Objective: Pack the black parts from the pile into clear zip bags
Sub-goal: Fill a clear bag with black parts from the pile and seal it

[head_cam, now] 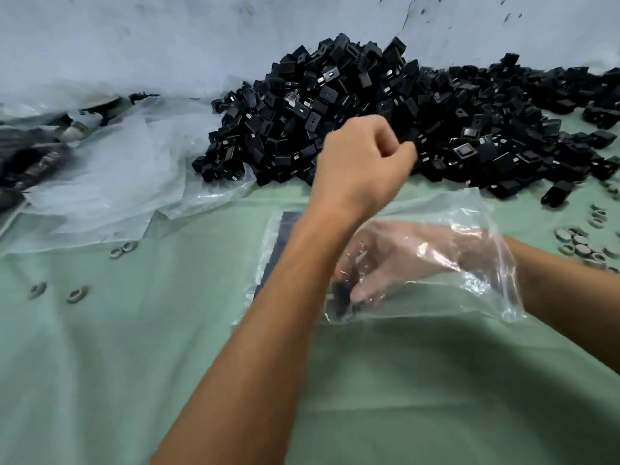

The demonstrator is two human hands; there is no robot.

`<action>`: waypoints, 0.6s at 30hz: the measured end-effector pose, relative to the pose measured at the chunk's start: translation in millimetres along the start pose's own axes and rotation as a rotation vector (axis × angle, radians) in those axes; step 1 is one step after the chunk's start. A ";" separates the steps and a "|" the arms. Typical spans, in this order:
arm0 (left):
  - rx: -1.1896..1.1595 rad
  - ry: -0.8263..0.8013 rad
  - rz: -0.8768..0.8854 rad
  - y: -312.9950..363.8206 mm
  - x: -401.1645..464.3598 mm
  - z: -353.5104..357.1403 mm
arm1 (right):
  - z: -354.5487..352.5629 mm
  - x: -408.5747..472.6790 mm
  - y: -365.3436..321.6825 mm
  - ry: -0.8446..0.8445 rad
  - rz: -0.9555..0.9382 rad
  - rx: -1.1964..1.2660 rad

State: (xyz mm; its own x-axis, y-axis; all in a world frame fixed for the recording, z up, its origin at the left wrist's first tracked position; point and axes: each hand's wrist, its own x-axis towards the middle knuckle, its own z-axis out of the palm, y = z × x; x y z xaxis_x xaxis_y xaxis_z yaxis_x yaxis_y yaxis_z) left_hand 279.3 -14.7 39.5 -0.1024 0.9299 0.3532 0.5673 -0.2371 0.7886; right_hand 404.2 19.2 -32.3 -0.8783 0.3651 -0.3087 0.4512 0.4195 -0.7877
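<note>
The big pile of small black boxy plastic parts (385, 109) lies at the far side of the bench, against the pale wall (167, 35). It spreads out long from left to right, with its high top near the middle.

The left hand (359, 162) reaches over the near edge of that pile. Its arm comes up from the bottom of the view, slanting to the right. The fingers are curled in tight, knuckles up, and the fingertips are at the parts. I cannot tell if this grip holds a part or is just clenched.

The right hand (396, 256) is inside a clear zip bag (469, 223) that lies on the bench, closer than the pile. Its arm comes in from the right. The bag's open end points right, and its long side runs left to right. The fingers point left and down, and they pinch a small black part (342, 297) at the bag's closed end. It is blurry.

Under the left arm lies another flat clear bag with dark parts (285, 250) inside.

The bench has a light green cloth (134, 364). Small grey rings (583, 246) sit at the right, and a few more at the left. Crumpled clear plastic sheets (117, 169) lie at the far left.
</note>
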 end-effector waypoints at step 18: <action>-0.256 0.039 -0.180 -166.7 5.5 -52.3 | 8.3 19.9 13.4 0.157 0.023 0.039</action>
State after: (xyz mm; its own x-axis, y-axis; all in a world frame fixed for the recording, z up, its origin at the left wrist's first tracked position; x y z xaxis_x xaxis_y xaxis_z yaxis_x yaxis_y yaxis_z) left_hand 141.5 15.2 -63.6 -0.2168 0.9529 0.2120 0.3139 -0.1376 0.9394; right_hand 391.4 25.2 -53.3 -0.8310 0.5011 -0.2415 0.4614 0.3784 -0.8024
